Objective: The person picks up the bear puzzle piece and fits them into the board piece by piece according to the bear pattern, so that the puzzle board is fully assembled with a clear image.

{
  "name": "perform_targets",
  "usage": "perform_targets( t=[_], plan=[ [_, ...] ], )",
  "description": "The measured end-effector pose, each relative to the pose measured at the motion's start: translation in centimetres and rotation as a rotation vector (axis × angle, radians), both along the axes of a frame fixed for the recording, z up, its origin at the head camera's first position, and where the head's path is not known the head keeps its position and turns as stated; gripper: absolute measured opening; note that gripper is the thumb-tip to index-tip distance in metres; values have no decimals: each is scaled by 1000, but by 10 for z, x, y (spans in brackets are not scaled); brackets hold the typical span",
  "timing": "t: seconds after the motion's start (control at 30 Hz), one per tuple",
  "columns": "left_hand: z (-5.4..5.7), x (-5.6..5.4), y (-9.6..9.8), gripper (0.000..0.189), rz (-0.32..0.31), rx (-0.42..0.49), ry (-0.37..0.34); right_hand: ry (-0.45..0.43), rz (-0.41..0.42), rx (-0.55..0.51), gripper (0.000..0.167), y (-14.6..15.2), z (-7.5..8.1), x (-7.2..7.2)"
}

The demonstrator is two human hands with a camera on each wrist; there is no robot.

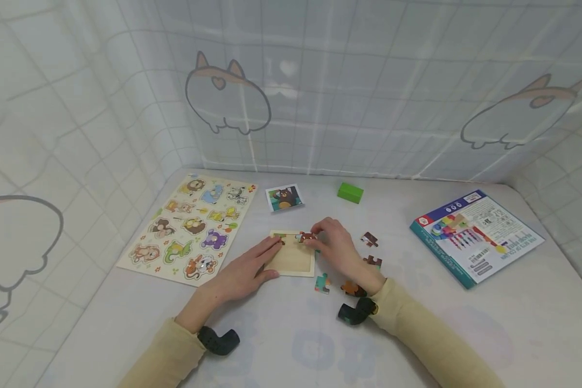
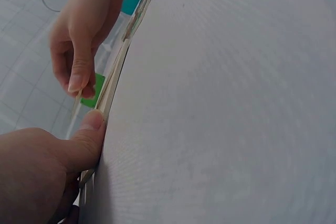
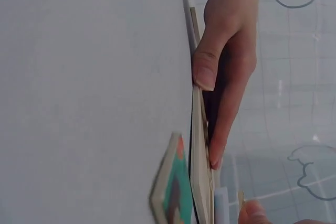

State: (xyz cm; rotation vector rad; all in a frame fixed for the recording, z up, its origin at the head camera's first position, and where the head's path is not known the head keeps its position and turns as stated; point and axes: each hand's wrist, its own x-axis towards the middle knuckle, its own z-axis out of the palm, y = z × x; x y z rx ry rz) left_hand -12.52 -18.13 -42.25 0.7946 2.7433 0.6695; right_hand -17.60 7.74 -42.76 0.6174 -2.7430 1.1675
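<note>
A shallow wooden puzzle tray [image 1: 291,264] lies on the table, with a small puzzle piece [image 1: 281,237] in its far left corner. My left hand [image 1: 246,268] rests along the tray's left side, straight fingers reaching that corner piece and the thumb at the near edge. In the right wrist view, the left hand [image 3: 226,51] shows its thumb against the tray's rim. Between thumb and fingers, my right hand [image 1: 337,245] pinches a brown and white puzzle piece [image 1: 306,237] over the tray's far right part. The left wrist view shows this piece [image 2: 76,103] tilted above the tray.
Loose puzzle pieces lie right of the tray, among them a teal one [image 1: 322,284] and brown ones [image 1: 369,239]. A bear picture card [image 1: 284,198] and a green block [image 1: 350,193] sit behind. An animal board [image 1: 189,231] lies left, a boxed bead set [image 1: 475,237] right.
</note>
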Motion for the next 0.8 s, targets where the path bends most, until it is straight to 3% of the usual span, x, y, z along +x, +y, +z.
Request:
perform_targets(
  t=[0.57, 0.8],
  plan=[
    [0, 1, 2, 69, 4, -13, 14, -35, 13, 30, 30, -27, -1, -4],
    [1, 1, 2, 69, 5, -8, 9, 9, 19, 48, 29, -30, -7, -6]
  ],
)
